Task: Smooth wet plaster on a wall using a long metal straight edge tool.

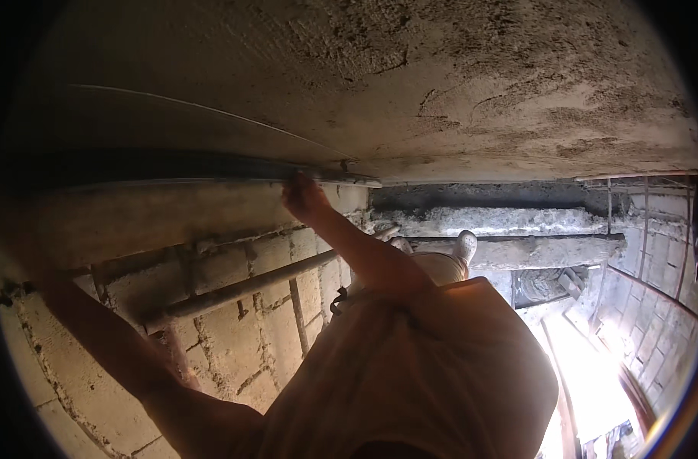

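Observation:
A long straight bar (341, 179), like a plasterer's straightedge, lies along the plastered wall and runs off into the dark at the far left. My right hand (307, 199) is closed on its lower edge, close to the bar's right end. My left arm stretches out to the far left. There my left hand (24, 243) fades into shadow and blur near the bar's dark end; its fingers do not show. Just above the bar, a thin pale line (211, 113) crosses the wall. The wall (471, 99) carries rough, patchy plaster.
Below the bar, a horizontal pole (249, 286) runs in front of a block wall (238, 344). My shoes (465, 245) are near a rough, pale plank or ledge (517, 251). Thin metal rods (645, 229) stand at the right, above a bright opening (590, 375).

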Tool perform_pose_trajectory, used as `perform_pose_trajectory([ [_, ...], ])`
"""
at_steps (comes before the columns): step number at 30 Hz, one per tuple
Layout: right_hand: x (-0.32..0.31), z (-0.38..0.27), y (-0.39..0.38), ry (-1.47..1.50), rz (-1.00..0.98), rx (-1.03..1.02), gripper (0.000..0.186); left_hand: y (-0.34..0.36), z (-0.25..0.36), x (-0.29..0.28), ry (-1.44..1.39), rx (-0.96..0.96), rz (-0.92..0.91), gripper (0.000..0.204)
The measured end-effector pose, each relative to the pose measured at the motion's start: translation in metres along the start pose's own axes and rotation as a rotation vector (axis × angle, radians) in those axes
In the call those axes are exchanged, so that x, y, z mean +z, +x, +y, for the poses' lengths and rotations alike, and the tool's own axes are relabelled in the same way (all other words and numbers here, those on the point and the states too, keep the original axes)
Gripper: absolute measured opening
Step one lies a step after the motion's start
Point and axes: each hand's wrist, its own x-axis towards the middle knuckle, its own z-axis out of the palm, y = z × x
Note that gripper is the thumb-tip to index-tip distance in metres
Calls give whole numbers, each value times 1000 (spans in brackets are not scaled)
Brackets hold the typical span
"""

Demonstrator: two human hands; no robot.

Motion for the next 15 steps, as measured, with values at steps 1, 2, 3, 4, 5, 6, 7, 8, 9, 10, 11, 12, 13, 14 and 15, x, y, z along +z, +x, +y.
perform_pose_trajectory([
  [1, 10, 14, -1, -60, 50, 13, 16, 24, -100, -23, 35, -23, -197, 51],
  [2, 18, 30, -3, -120, 90, 50, 16, 51, -193, -65, 93, -40, -379, 48],
  [3, 14, 46, -7, -120, 81, 112, 16, 75, -257, -114, 471, 252, -443, 39],
  [4, 8, 58, -13, -131, 53, 169, 15, 117, -286, -180, 981, 642, -380, 37],
  [5, 15, 61, -19, -121, -2, 214, 15, 174, -282, -235, 1334, 1024, -199, 41],
  [6, 3, 17, -8, -121, 26, 79, 13, 99, -275, -113, 1010, 805, -216, 41],
  [7, -13, -29, -6, -157, 99, -96, 12, 29, -201, -9, 675, 614, -221, 41],
  [8, -26, -64, -6, -126, 114, -146, 13, -9, -81, 29, 412, 472, -180, 43],
  [9, -36, -64, -8, -103, 108, -104, 13, -5, -77, 7, 459, 483, -177, 43],
  [10, -34, -57, -17, -136, 76, -92, 13, -13, -83, -11, 418, 483, -161, 43],
  [11, -32, -52, -25, -168, 43, -83, 13, -17, -90, -28, 373, 480, -144, 43],
  [12, -41, -67, -23, -98, 93, -92, 12, -26, -62, -22, 285, 394, -147, 42],
  [13, -31, -64, -36, -63, 27, -72, 13, -47, -30, -26, 193, 223, -164, 41],
  [14, -35, -72, -37, -72, 9, -42, 13, -64, 10, -23, 68, 42, -152, 41],
  [15, -41, -79, -35, -84, -12, -10, 13, -69, 37, -23, -21, -66, -139, 41],
])
